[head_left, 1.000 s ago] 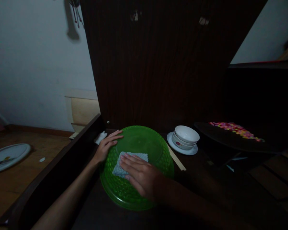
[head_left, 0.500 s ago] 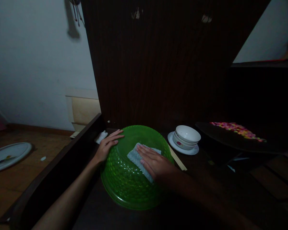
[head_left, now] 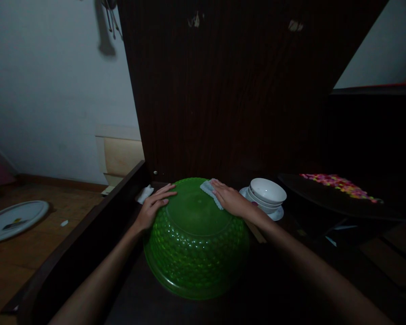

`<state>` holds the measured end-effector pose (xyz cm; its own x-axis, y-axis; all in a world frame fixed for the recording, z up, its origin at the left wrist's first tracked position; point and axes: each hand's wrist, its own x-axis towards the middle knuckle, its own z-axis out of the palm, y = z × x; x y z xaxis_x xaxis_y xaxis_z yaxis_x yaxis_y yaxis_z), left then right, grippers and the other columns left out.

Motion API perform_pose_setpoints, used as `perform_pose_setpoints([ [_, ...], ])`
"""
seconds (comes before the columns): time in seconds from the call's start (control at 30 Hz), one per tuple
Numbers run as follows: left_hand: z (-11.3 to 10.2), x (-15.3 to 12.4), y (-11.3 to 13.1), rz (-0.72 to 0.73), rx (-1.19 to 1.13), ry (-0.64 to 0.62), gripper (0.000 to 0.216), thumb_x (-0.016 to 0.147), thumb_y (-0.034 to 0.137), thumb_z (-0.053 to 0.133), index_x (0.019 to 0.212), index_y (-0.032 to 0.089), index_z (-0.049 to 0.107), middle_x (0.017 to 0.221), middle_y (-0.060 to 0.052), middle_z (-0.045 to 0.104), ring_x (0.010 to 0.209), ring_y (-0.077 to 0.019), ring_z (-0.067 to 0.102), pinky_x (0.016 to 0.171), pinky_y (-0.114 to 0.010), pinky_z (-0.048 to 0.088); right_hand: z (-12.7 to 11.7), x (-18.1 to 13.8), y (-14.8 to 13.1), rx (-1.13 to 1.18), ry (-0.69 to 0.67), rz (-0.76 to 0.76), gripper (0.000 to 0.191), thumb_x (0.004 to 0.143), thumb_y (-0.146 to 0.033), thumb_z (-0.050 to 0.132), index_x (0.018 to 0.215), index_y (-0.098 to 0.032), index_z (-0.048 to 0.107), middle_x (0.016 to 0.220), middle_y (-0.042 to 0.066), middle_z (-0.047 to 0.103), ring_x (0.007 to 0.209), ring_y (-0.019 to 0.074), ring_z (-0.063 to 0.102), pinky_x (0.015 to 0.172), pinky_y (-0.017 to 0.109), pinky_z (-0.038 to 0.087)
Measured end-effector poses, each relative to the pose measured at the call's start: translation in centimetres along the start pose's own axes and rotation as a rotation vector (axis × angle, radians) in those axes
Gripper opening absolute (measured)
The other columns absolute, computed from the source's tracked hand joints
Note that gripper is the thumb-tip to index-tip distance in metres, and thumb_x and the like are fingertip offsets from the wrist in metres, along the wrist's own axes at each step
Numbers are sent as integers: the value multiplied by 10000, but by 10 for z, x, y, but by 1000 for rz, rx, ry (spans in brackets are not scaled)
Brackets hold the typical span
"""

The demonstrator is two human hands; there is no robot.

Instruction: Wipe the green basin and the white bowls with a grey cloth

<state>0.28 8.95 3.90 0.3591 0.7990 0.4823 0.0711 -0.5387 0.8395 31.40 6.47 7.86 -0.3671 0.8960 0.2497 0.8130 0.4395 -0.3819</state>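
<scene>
While your left hand (head_left: 154,207) rests with its fingers spread on the left side of the upturned green basin (head_left: 196,253), your right hand (head_left: 232,198) lies over a pale cloth (head_left: 209,187) at the far right of the flat base. Its fingers lie close together on the cloth; you can't tell from here whether they also pinch it. The basin sits bottom-up on the dark tabletop (head_left: 138,304), just left of the stacked bowls (head_left: 266,192) and their plate (head_left: 277,214). Judging by this, you're partway through wiping the outside: the cloth covers only a small patch, leaving most of the base and the whole textured near side uncovered. Which of those areas are already wiped doesn't show, and the inside, facing down, looks out of reach as it sits.
</scene>
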Motion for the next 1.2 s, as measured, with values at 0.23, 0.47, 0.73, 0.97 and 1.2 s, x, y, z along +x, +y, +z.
perform_pose_setpoints([
  [0.23, 0, 0, 1, -4, 3, 5, 319, 847, 340, 599, 1094, 263, 784, 1398, -45, 639, 1437, -333, 430, 1223, -625, 168, -4, 18, 35, 123, 71, 172, 389, 990, -357, 365, 1026, -196, 717, 1045, 109, 773, 1015, 264, 714, 915, 373, 508],
  [0.47, 1, -1, 0, 4, 7, 25, 317, 845, 343, 596, 1081, 257, 789, 1380, -54, 652, 1421, -335, 453, 1218, -627, 182, 0, 19, 50, 294, 165, 238, 507, 956, -496, 315, 848, -163, 681, 833, 79, 746, 766, 222, 680, 713, 326, 524],
  [0.73, 1, -1, 0, 12, 9, 27, 313, 847, 348, 594, 1071, 257, 792, 1376, -58, 656, 1417, -336, 458, 1211, -629, 196, 1, 18, 16, 229, 119, 90, 503, 979, -484, 395, 1237, -168, 690, 1356, 128, 657, 1333, 287, 551, 1139, 450, 389],
  [0.97, 1, -1, 4, -3, 27, 28, 326, 843, 350, 586, 1075, 247, 790, 1386, -64, 648, 1408, -338, 468, 1207, -625, 204, 11, 8, -37, 131, 9, -106, 500, 1035, -378, 341, 1407, -138, 575, 1495, 120, 526, 1423, 230, 452, 1215, 442, 313],
  [1.2, 2, -1, 1, 7, 34, 18, 325, 854, 361, 582, 1082, 247, 784, 1397, -65, 641, 1424, -338, 448, 1208, -634, 194, 5, -33, -93, 132, -158, -282, 469, 1055, -299, 327, 1442, -128, 530, 1497, 128, 514, 1419, 211, 456, 1195, 423, 355],
])
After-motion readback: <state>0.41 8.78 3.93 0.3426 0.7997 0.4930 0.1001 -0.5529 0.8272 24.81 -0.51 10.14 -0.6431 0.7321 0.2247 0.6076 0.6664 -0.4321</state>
